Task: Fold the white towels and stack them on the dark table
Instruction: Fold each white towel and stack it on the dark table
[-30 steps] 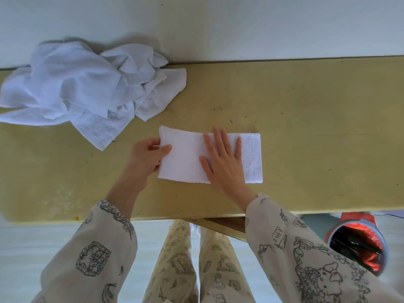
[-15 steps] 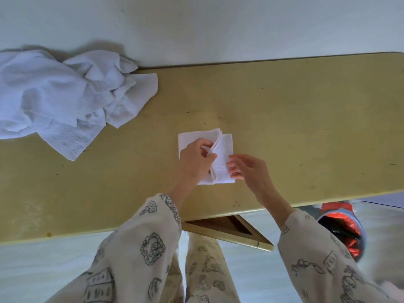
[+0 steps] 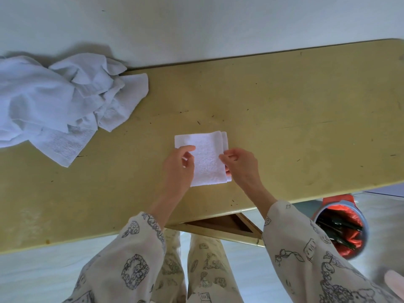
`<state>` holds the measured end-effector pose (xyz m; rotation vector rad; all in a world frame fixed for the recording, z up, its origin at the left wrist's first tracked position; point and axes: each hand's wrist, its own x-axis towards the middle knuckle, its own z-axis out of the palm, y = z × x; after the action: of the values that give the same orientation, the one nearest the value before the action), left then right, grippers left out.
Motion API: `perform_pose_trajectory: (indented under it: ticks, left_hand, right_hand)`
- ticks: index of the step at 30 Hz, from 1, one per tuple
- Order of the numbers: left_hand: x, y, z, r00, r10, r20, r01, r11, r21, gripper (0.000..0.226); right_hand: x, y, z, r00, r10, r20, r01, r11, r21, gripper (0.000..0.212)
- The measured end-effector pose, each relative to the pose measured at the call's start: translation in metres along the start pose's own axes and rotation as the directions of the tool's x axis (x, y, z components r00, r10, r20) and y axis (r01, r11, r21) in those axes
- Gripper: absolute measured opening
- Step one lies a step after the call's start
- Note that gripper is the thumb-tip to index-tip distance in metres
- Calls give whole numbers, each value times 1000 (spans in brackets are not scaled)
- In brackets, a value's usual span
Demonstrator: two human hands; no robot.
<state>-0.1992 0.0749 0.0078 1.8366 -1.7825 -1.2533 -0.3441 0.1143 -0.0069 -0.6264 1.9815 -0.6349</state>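
One folded towel (image 3: 206,158) is seen lying flat on the yellowish surface (image 3: 295,127), approx. mid-surface, near the front edge. It is held at both sides: left hand (image 3: 178,167) w/ fingers (image 3: 188,148) curled and pinching the towel's left edge, right hand (image 3: 241,166) w/ fingers (image 3: 228,155) closed on the right edge, where layered edges are visible. Whether the towel is being lifted or only squared up can't be told.

A heap of unfolded white towels (image 3: 65,99) is left at the far left, against the wall, well apart from the folded one. No stack is seen yet, and no dark table is in view; a bin w/ red liner (image 3: 341,230) is seen on the floor at right.

Step in hand, as judged: last fold done, edges being aligned. Next move prob. calls for both pinches to be kept so layers aren't slipped, the square to be carried to the stacking spot and set down flat, then another towel to be drawn from the heap.
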Motion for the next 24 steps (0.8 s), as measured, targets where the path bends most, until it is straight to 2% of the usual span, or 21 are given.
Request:
perform_pose_trajectory:
  ticks: [7, 11, 18, 21, 24]
  left_hand:
    - [-4, -14, -1, 994, 26, 107, -40, 991, 124, 44]
    - [-1, -13, 3, 985, 31, 171, -58, 985, 160, 53]
    - [9, -10, 0, 963, 39, 267, -106, 964, 242, 61]
    - [9, -10, -6, 965, 93, 245, -164, 944, 286, 58]
    - [8, -15, -12, 949, 240, 206, -309, 839, 447, 56]
  right_hand:
    - [4, 2, 0, 999, 27, -29, -26, 999, 31, 3]
    - [5, 1, -1, 998, 16, -53, -13, 998, 55, 15]
    - [7, 0, -2, 999, 16, -35, -16, 1000, 12, 12]
    - [8, -1, -3, 1000, 10, -24, -10, 1000, -5, 4]
    - [7, -1, -4, 1000, 9, -15, -9, 1000, -15, 5]
